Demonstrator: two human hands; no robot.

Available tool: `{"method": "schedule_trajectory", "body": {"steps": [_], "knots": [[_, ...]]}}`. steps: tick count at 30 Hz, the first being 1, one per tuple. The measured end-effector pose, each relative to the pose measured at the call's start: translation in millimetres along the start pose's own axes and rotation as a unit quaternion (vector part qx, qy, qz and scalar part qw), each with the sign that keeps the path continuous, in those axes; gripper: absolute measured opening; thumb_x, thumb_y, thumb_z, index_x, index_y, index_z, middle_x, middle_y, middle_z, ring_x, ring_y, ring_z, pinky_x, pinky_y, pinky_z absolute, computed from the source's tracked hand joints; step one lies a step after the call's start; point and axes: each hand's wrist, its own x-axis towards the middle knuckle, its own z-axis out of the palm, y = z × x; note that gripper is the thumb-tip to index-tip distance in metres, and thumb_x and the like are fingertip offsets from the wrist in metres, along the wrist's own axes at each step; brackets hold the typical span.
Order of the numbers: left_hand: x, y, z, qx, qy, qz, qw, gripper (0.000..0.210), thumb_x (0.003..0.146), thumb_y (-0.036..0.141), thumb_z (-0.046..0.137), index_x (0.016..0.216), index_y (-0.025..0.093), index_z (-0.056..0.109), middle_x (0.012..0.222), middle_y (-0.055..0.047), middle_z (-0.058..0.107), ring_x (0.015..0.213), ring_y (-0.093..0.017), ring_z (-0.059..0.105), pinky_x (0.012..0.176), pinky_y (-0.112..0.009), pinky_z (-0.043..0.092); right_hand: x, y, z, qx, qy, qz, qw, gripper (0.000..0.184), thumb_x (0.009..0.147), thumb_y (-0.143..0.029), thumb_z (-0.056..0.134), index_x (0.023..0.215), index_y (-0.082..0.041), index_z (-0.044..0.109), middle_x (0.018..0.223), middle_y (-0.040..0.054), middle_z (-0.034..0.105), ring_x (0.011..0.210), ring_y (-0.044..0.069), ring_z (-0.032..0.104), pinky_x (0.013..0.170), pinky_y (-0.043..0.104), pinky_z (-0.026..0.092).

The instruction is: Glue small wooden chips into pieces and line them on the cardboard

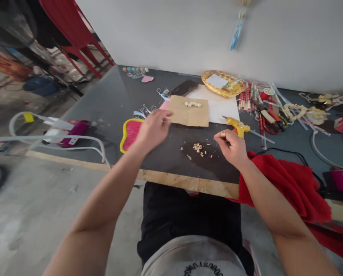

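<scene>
My left hand (pixel 154 129) is over the table beside the pink card with a yellow scalloped edge (pixel 131 134). Its fingers are curled together; whatever they hold, if anything, is hidden. To the right, my right hand (pixel 233 147) has thumb and forefinger pinched, and nothing can be made out between them. Short pale wooden pieces (pixel 198 147) lie in a loose pile between the hands. Beyond them is a brown cardboard sheet (pixel 188 117) with a small curved row of pale pieces (pixel 192 104) on it. A yellow glue gun (pixel 237 125) rests just behind my right hand.
A wicker basket (pixel 208 89) and a dark phone (pixel 183 87) are at the back. Red-wrapped sticks (pixel 248 96), scissors and a thread spool (pixel 267 94) crowd the right. A red cloth (pixel 286 184) hangs over the front edge. White cables (pixel 73 138) cross at left.
</scene>
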Motion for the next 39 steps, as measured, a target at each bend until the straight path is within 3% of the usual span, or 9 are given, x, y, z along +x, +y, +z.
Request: {"method": "schedule_trajectory", "body": {"steps": [2, 4, 9, 16, 23, 27, 29, 34, 39], "knots": [[14.7, -31.5, -18.7, 0.109, 0.022, -0.047, 0.993, 0.032, 0.089, 0.018, 0.044, 0.110, 0.021, 0.067, 0.118, -0.009, 0.065, 0.110, -0.026, 0.057, 0.099, -0.040, 0.041, 0.2, -0.1, 0.9, 0.003, 0.004, 0.000, 1.000, 0.015, 0.095, -0.027, 0.052, 0.086, -0.022, 0.064, 0.084, 0.0043, 0.071, 0.080, 0.018, 0.068, 0.076, 0.033, 0.056], [23.8, -58.6, -29.1, 0.199, -0.040, -0.072, 0.976, 0.031, 0.089, 0.016, 0.043, 0.110, 0.018, 0.066, 0.113, -0.011, 0.065, 0.109, -0.027, 0.055, 0.100, -0.042, 0.039, 0.0, -0.2, 2.5, 0.006, 0.000, -0.006, 1.000, 0.014, 0.094, -0.027, 0.053, 0.086, -0.022, 0.064, 0.083, 0.0042, 0.071, 0.080, 0.018, 0.068, 0.076, 0.033, 0.056], [24.8, -88.3, -28.0, 0.220, -0.102, -0.088, 0.966, 0.023, 0.087, 0.019, 0.048, 0.099, 0.013, 0.068, 0.101, -0.012, 0.067, 0.092, -0.026, 0.055, 0.088, -0.042, 0.043, -0.5, 3.3, 3.4, -0.004, 0.009, 0.004, 1.000, 0.013, 0.093, -0.027, 0.055, 0.086, -0.022, 0.064, 0.085, 0.0042, 0.073, 0.081, 0.018, 0.069, 0.077, 0.034, 0.057], [8.6, -86.1, -25.8, 0.240, -0.123, -0.091, 0.959, 0.029, 0.088, 0.023, 0.049, 0.111, 0.012, 0.062, 0.113, -0.017, 0.067, 0.100, -0.031, 0.058, 0.090, -0.047, 0.045, 3.2, 16.5, -7.7, -0.032, 0.080, 0.043, 0.995, 0.012, 0.093, -0.028, 0.055, 0.091, -0.021, 0.065, 0.091, 0.0050, 0.074, 0.081, 0.018, 0.070, 0.078, 0.034, 0.057], [1.6, -38.8, -37.3, 0.321, -0.214, -0.148, 0.911, 0.038, 0.088, 0.026, 0.044, 0.122, 0.013, 0.057, 0.127, -0.025, 0.060, 0.112, -0.045, 0.059, 0.080, -0.057, 0.050, 6.0, 26.0, -0.7, -0.151, -0.106, 0.027, 0.983, 0.014, 0.094, -0.021, 0.055, 0.092, -0.019, 0.068, 0.094, 0.0073, 0.074, 0.092, 0.022, 0.067, 0.085, 0.035, 0.049], [27.8, -4.6, -21.8, 0.213, 0.032, -0.039, 0.976, 0.041, 0.091, 0.025, 0.044, 0.130, 0.021, 0.056, 0.128, -0.016, 0.060, 0.108, -0.035, 0.062, 0.088, -0.051, 0.050, 11.2, 18.3, 13.7, -0.229, -0.196, 0.026, 0.953, 0.016, 0.096, -0.022, 0.054, 0.096, -0.019, 0.069, 0.098, 0.0068, 0.075, 0.094, 0.022, 0.064, 0.087, 0.036, 0.040], [43.9, -1.8, -4.4, 0.119, 0.142, 0.033, 0.982, 0.040, 0.090, 0.021, 0.047, 0.128, 0.023, 0.057, 0.128, -0.012, 0.059, 0.106, -0.028, 0.063, 0.091, -0.045, 0.051, 13.1, 15.2, 19.4, -0.269, -0.220, 0.024, 0.937, 0.018, 0.097, -0.022, 0.052, 0.097, -0.019, 0.070, 0.098, 0.0068, 0.074, 0.093, 0.021, 0.062, 0.086, 0.036, 0.035], [64.0, -35.8, 38.6, -0.016, 0.243, 0.120, 0.962, 0.027, 0.090, 0.015, 0.048, 0.109, 0.025, 0.063, 0.113, -0.009, 0.063, 0.109, -0.024, 0.061, 0.095, -0.040, 0.049, 13.1, 14.6, 27.4, -0.318, -0.231, 0.014, 0.919, 0.022, 0.098, -0.025, 0.050, 0.098, -0.020, 0.070, 0.099, 0.0064, 0.072, 0.093, 0.021, 0.056, 0.084, 0.037, 0.028], [62.0, -56.1, 45.6, -0.033, 0.299, 0.160, 0.940, 0.021, 0.095, 0.015, 0.044, 0.100, 0.016, 0.065, 0.104, -0.010, 0.065, 0.104, -0.019, 0.059, 0.094, -0.039, 0.050, 12.5, 13.3, 34.1, -0.351, -0.223, 0.006, 0.909, 0.024, 0.099, -0.022, 0.045, 0.093, -0.019, 0.068, 0.093, 0.0066, 0.070, 0.090, 0.022, 0.055, 0.082, 0.038, 0.027]]}}
